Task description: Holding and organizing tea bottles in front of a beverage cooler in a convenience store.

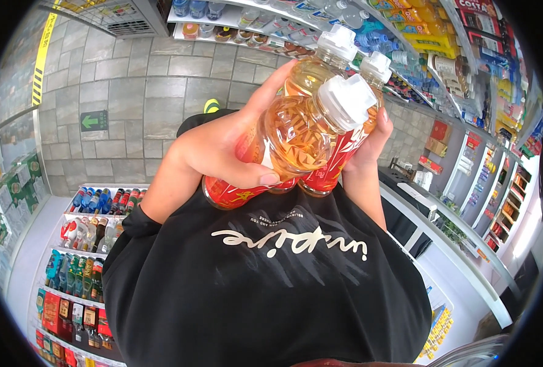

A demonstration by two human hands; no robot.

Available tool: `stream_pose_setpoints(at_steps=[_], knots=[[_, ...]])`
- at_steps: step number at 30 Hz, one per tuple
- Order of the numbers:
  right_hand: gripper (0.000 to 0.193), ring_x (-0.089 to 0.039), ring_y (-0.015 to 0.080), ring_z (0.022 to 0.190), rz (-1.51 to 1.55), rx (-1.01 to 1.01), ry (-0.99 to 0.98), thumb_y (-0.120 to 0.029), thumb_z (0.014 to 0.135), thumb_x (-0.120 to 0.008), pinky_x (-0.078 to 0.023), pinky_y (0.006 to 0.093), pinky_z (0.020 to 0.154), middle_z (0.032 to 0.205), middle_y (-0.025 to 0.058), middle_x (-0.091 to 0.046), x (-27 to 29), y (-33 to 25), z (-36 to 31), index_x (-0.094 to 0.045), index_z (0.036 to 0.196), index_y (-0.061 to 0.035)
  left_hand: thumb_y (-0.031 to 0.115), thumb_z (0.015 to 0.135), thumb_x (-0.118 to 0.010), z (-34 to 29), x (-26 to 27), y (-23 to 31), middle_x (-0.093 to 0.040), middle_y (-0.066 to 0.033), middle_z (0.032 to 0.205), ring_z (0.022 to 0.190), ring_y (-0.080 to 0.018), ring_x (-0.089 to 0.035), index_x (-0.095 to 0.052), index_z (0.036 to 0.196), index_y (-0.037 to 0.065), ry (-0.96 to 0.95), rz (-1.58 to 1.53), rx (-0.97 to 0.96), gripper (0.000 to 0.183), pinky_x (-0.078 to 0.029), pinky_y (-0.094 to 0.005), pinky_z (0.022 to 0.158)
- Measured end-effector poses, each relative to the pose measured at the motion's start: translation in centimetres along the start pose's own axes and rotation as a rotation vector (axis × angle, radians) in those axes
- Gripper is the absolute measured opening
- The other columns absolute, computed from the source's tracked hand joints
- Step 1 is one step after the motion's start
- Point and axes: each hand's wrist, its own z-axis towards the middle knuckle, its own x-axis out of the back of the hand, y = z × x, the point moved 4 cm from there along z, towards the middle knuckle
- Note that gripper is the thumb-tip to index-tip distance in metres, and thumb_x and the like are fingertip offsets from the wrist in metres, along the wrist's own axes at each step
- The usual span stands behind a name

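Observation:
Three clear plastic bottles of amber drink with white caps and red labels are gathered in front of my chest, caps tilted up and away to the right. My left hand (247,150) is wrapped round the near bottle (299,131), its thumb across the front and its fingers reaching behind. Behind that one stands a second bottle (308,73), partly hidden. My right hand (369,144) grips the third bottle (338,162) from the right side, with its fingertips showing near the neck. The bottles touch one another, and their bases are close to my black shirt (271,293).
Shelves of drinks (399,37) run along the far side and right. Lower left, another shelf unit (79,251) holds several rows of bottles and boxes. Grey floor tiles (167,98) spread ahead, with a green arrow sign (94,121). A counter (415,199) stands at the right.

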Motion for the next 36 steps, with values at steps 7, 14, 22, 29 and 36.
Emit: stream_pose_setpoints(at_steps=[7,14,22,29,36], knots=[[0.080,-0.069,0.0339,0.107,0.094,0.052,0.195,-0.060,0.088,-0.058,-0.058,0.0465,0.090,0.130,0.0196,-0.063,0.8,0.5,0.5,-0.051,0.140,-0.0006,0.015,0.075,-0.079,-2.5,1.3,-0.8,-0.025,-0.0163,0.165,0.148,-0.0237,-0.035,-0.006,0.162,-0.001,0.058,-0.178,0.130,0.115,-0.029,-0.0387,0.120],[0.095,-0.069,0.0319,0.085,0.280,-0.083,-0.481,-0.075,0.086,-0.054,-0.059,0.0481,0.072,0.138,0.0199,-0.056,-0.7,1.0,1.1,-0.038,0.151,-0.0075,0.029,0.070,-0.077,-5.5,3.6,-4.3,-0.051,-0.0183,0.149,0.135,-0.0281,-0.051,-0.032,0.153,-0.005,0.214,-0.389,0.017,0.101,-0.038,-0.0418,0.115],[0.101,-0.062,0.0248,0.061,0.200,-0.116,-0.453,-0.081,0.085,-0.051,-0.055,0.0430,0.055,0.135,0.0215,-0.057,0.1,1.6,0.4,-0.032,0.155,-0.0106,0.029,0.068,-0.077,-5.5,3.3,-6.1,-0.051,-0.0205,0.147,0.134,-0.0328,-0.053,-0.033,0.153,-0.003,0.349,-0.520,0.027,0.101,-0.039,-0.0451,0.116],[0.107,-0.063,0.0316,0.058,0.290,-0.142,-0.337,-0.078,0.074,-0.059,-0.052,0.0467,0.054,0.105,0.0237,-0.064,-0.5,1.5,-0.6,-0.038,0.147,-0.0026,0.032,0.073,-0.075,-3.7,0.6,-3.7,-0.051,-0.0209,0.147,0.133,-0.0313,-0.054,-0.033,0.152,-0.004,0.395,-0.461,-0.044,0.097,-0.042,-0.0441,0.114],[0.104,-0.065,0.0339,0.060,0.231,-0.115,-0.392,-0.075,0.075,-0.062,-0.054,0.0478,0.055,0.109,0.0256,-0.064,-0.3,0.9,-1.1,-0.039,0.145,-0.0007,0.041,0.072,-0.077,-5.1,1.7,-4.4,-0.051,-0.0234,0.145,0.129,-0.0360,-0.057,-0.033,0.152,-0.003,0.505,-0.295,0.122,0.101,-0.047,-0.0486,0.111]])
